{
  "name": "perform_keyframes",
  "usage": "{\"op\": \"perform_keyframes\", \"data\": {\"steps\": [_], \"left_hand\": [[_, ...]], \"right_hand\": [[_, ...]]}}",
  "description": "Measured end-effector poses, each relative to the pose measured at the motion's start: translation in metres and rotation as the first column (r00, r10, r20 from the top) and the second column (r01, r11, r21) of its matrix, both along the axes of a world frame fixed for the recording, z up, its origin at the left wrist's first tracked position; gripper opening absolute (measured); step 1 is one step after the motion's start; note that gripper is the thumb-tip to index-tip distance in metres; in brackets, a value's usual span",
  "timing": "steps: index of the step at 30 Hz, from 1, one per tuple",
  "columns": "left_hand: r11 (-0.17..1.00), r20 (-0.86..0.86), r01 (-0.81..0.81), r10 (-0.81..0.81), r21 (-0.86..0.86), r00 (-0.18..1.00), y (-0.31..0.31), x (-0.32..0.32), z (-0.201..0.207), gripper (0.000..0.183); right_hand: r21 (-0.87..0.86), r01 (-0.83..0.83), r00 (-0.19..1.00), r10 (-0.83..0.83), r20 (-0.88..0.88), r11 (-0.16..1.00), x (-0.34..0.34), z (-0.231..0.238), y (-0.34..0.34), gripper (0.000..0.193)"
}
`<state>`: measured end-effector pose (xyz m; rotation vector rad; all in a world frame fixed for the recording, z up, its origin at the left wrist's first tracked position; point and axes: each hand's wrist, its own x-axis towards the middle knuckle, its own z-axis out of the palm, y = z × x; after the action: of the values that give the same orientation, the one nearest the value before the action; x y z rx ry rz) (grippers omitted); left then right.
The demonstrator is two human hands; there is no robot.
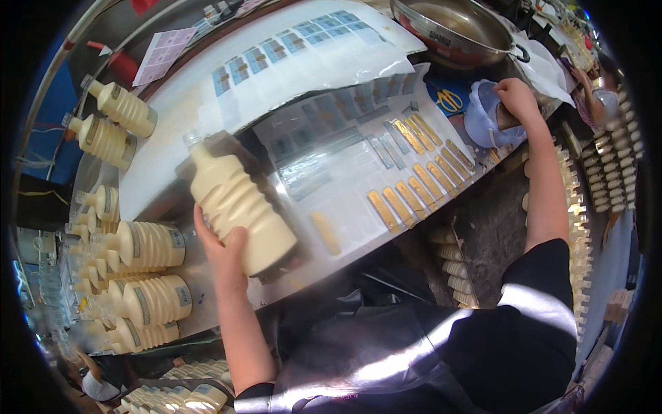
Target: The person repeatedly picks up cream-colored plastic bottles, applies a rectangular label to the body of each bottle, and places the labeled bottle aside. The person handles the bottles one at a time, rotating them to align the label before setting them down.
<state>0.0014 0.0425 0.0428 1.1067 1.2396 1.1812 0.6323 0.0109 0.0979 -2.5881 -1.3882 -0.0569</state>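
My left hand (226, 252) is wrapped round a cream-coloured plastic bottle (238, 207) with a ribbed body and a clear threaded neck. The bottle is tilted over the worktable, its neck pointing away to the upper left. Over on the right, my right hand (518, 102) reaches into a pale lilac-blue tub (480, 116). Its fingers are curled, and what they hold is hidden; something brownish shows beneath them. Between the hands, rows of gold strip labels (414, 193) lie on a white sheet, beside bluish clear labels (389, 150). One gold label (325, 232) lies apart, near the bottle.
Similar bottles (141, 301) are stacked at the left, with two more (124, 107) lying behind. A white label sheet (310, 69) covers the table's back. A large metal pan (455, 27) stands at the back right, near yellow-handled scissors (449, 101). Other people work farther off.
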Motion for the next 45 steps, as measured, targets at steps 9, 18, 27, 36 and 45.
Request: {"op": "perform_keyframes", "data": {"steps": [9, 18, 27, 36, 45], "left_hand": [[1.0, -0.046, 0.013, -0.014, -0.025, 0.999, 0.006, -0.01, -0.013, 0.088], [0.998, -0.023, -0.028, 0.027, -0.052, 0.999, 0.002, -0.012, -0.017, 0.084], [0.999, 0.002, 0.015, -0.015, -0.03, 1.0, 0.001, -0.009, -0.016, 0.087], [0.999, 0.033, 0.036, -0.036, 0.002, 0.999, 0.009, -0.008, -0.016, 0.089], [0.999, -0.036, 0.043, -0.041, 0.034, 0.998, 0.001, 0.001, 0.007, 0.092]], "right_hand": [[-0.218, -0.227, 0.916, 0.132, -0.379, 0.949, 0.007, -0.005, 0.015, 0.028], [-0.187, -0.223, 0.943, 0.163, -0.289, 0.957, -0.022, 0.021, 0.011, 0.025], [0.385, -0.444, 0.715, 0.579, -0.393, 0.809, -0.124, 0.025, 0.007, 0.022], [0.471, -0.735, 0.364, 0.87, -0.333, 0.488, -0.314, -0.05, -0.01, 0.015], [-0.018, -0.876, 0.482, 0.87, -0.106, 0.483, -0.38, -0.114, -0.079, 0.028]]}}
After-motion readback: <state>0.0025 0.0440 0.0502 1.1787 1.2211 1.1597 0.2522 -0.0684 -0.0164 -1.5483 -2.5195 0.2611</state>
